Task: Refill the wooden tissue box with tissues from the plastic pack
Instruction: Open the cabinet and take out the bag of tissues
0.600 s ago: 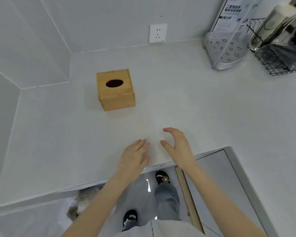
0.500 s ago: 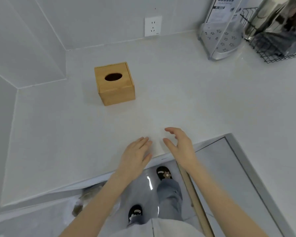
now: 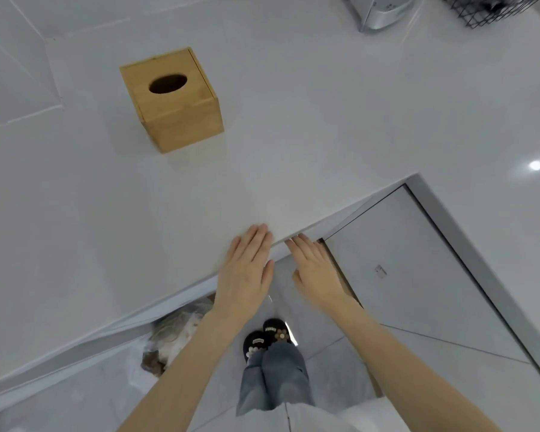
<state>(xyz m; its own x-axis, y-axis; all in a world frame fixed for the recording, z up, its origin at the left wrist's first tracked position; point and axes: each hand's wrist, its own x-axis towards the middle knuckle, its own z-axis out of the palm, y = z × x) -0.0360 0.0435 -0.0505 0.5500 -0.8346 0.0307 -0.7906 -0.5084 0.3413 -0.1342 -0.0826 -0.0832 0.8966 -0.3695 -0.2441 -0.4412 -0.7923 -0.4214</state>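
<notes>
Both hands have drawn back toward the near edge of the counter since the earlier frame, and the right hand, which was cupped with curled fingers, is now flattened out. The left hand [image 3: 247, 272] lies palm down with fingers together and extended, its fingertips over the counter's near edge; it holds nothing. The right hand [image 3: 317, 271] sits just beside it, also flat and empty, its fingertips at the counter lip above an open cabinet door [image 3: 418, 269]. Neither seems to be reaching for the box; more likely the person is pulling away to look for the refill. The wooden tissue box [image 3: 181, 113] stands upright on the white counter [image 3: 293, 126], well apart from the hands, to the far left, its oval slot dark and no tissue showing. No plastic tissue pack is clearly visible; a crumpled clear bag [image 3: 175, 335] lies on the floor under the counter, contents unclear.
</notes>
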